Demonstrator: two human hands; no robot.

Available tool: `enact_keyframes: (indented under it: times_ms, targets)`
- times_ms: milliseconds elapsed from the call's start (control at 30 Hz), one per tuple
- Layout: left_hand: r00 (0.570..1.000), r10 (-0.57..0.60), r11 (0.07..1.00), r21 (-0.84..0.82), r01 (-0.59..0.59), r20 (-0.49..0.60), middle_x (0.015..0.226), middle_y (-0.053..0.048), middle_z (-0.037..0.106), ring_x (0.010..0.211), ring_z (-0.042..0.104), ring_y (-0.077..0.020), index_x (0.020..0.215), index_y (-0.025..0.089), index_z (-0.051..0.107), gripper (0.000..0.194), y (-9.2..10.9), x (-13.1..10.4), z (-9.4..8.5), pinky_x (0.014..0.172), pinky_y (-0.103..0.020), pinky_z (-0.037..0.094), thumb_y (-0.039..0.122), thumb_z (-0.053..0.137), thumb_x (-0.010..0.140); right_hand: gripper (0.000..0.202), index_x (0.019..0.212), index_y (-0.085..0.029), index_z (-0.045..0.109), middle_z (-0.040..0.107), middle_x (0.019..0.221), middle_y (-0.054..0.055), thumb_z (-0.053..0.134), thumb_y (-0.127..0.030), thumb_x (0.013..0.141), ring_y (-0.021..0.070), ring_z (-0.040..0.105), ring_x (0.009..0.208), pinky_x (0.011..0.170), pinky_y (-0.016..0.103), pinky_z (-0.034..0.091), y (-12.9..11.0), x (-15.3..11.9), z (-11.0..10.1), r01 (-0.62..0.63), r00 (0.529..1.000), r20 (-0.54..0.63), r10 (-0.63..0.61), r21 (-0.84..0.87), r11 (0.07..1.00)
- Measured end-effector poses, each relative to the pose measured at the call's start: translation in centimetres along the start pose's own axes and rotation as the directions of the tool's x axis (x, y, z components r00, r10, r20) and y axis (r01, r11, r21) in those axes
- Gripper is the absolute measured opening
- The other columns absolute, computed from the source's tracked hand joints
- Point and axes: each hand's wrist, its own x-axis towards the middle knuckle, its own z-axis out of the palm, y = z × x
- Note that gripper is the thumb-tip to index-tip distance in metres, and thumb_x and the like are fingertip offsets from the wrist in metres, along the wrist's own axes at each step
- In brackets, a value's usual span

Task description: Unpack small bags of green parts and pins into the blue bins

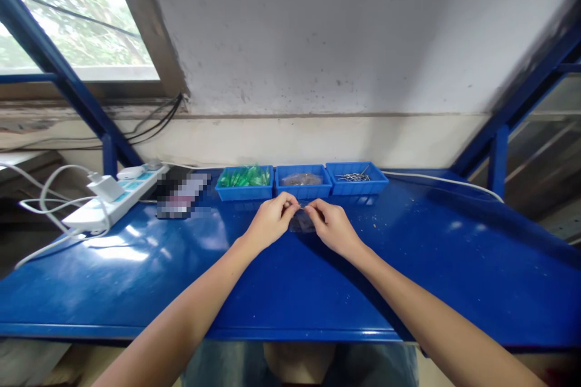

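Observation:
My left hand (271, 219) and my right hand (334, 227) meet over the blue table, thumbs and forefingers pinched. Between the fingertips is something thin and very small, too small to name. Just below the fingers, a dark, glossy patch (302, 224) shows on the tabletop; I cannot tell whether it is a plastic bag or a reflection. Beyond the hands stand three blue bins in a row. Green plastic pieces (245, 176) fill the left one. The middle bin (303, 190) holds a clear bag of small brownish parts, and thin metal pieces like screws (354, 178) lie in the right one.
At the left, a white power strip (120, 196) carries plugs and looping white cables. A pixelated phone-like object (184, 193) lies beside it. Blue frame bars (494, 115) slope up at both sides of the table (454, 272). A white cable (445, 176) runs along the back right.

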Motion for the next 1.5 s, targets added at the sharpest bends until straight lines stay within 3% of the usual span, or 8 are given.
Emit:
enact_keyframes:
  times_ms: [467, 600, 700, 800, 900, 1133, 1300, 1500]
  targets:
    - [1.0, 0.01, 0.999, 0.038, -0.011, 0.019, 0.063, 0.0, 0.06, 0.059, 0.057, -0.0135, 0.075, 0.018, 0.055, 0.03, -0.2, -0.2, 0.7, 0.058, -0.023, 0.042, 0.032, 0.035, 0.094, 0.025, 0.069, -0.02, 0.06, 0.062, 0.063, -0.002, 0.047, -0.031, 0.088, 0.011, 0.054, 0.057, 0.055, 0.021, 0.037, -0.8, 0.2, -1.7, 0.074, 0.996, 0.062, -0.067, -0.112, 0.991]
    - [0.992, 0.081, 0.995, 0.052, -0.086, 0.101, 0.075, -0.002, 0.063, 0.068, 0.059, -0.0147, 0.084, 0.018, 0.058, 0.024, 0.8, -0.5, 1.3, 0.065, -0.025, 0.045, 0.03, 0.039, 0.093, 0.036, 0.069, -0.019, 0.06, 0.061, 0.063, 0.003, 0.041, -0.042, 0.089, 0.016, 0.056, 0.06, 0.061, 0.026, 0.037, 1.0, 1.8, -4.8, -0.088, 0.986, -0.157, 0.051, -0.241, 0.967]
    - [0.966, 0.183, 0.979, 0.056, -0.195, 0.181, 0.094, -0.003, 0.063, 0.088, 0.058, -0.0178, 0.096, 0.021, 0.062, 0.015, 2.6, -0.6, 2.5, 0.081, -0.03, 0.043, 0.029, 0.054, 0.087, 0.046, 0.089, -0.014, 0.062, 0.062, 0.071, 0.011, 0.041, -0.054, 0.086, 0.0262, 0.059, 0.071, 0.067, 0.034, 0.037, 3.7, 3.1, -7.0, -0.333, 0.892, -0.406, 0.197, -0.297, 0.895]
    - [0.894, 0.309, 0.938, 0.05, -0.343, 0.325, 0.103, -0.003, 0.061, 0.101, 0.052, -0.0213, 0.099, 0.026, 0.064, 0.018, 4.3, -0.4, 4.3, 0.089, -0.035, 0.038, 0.03, 0.063, 0.081, 0.054, 0.101, -0.011, 0.061, 0.063, 0.072, 0.015, 0.046, -0.059, 0.081, 0.0318, 0.06, 0.074, 0.066, 0.038, 0.038, 5.8, 3.3, -7.8, -0.464, 0.828, -0.482, 0.286, -0.304, 0.832]
    - [0.85, 0.348, 0.917, 0.045, -0.396, 0.396, 0.096, -0.003, 0.061, 0.099, 0.051, -0.0216, 0.083, 0.022, 0.065, 0.007, 5.0, -0.3, 5.6, 0.085, -0.035, 0.038, 0.028, 0.064, 0.081, 0.049, 0.098, -0.014, 0.062, 0.062, 0.066, 0.01, 0.044, -0.056, 0.084, 0.027, 0.06, 0.067, 0.061, 0.034, 0.038, 6.2, 2.9, -7.2, -0.44, 0.853, -0.434, 0.29, -0.297, 0.848]
    - [0.984, 0.13, 0.991, 0.029, -0.134, 0.126, 0.083, -0.004, 0.065, 0.086, 0.052, -0.0209, 0.085, 0.018, 0.063, 0.013, 1.4, 1.0, 2.2, 0.08, -0.034, 0.039, 0.023, 0.052, 0.087, 0.033, 0.089, -0.02, 0.062, 0.054, 0.054, -0.003, 0.04, -0.043, 0.09, 0.0123, 0.052, 0.05, 0.051, 0.022, 0.036, 2.0, 1.4, -2.8, -0.104, 0.99, -0.111, 0.089, -0.145, 0.984]
    - [0.996, -0.085, 0.986, -0.144, 0.085, 0.007, 0.079, -0.004, 0.068, 0.076, 0.06, -0.0185, 0.08, 0.016, 0.066, 0.024, -1.7, 2.1, 1.4, 0.072, -0.029, 0.044, 0.026, 0.045, 0.088, 0.017, 0.099, -0.021, 0.058, 0.055, 0.058, -0.005, 0.051, -0.028, 0.085, 0.0108, 0.051, 0.051, 0.053, 0.02, 0.037, 0.7, 0.4, -0.4, 0.057, 0.996, 0.073, -0.053, -0.061, 0.997]
    - [0.983, -0.185, 0.928, -0.327, 0.18, 0.017, 0.06, 0.0, 0.061, 0.057, 0.057, -0.0137, 0.096, 0.015, 0.06, 0.025, -1.6, 1.7, 3.0, 0.055, -0.023, 0.042, 0.036, 0.049, 0.086, 0.013, 0.094, -0.021, 0.058, 0.054, 0.06, -0.003, 0.049, -0.023, 0.085, 0.0117, 0.048, 0.052, 0.054, 0.022, 0.034, 1.4, 0.6, -0.8, 0.068, 0.996, 0.057, -0.063, -0.087, 0.994]
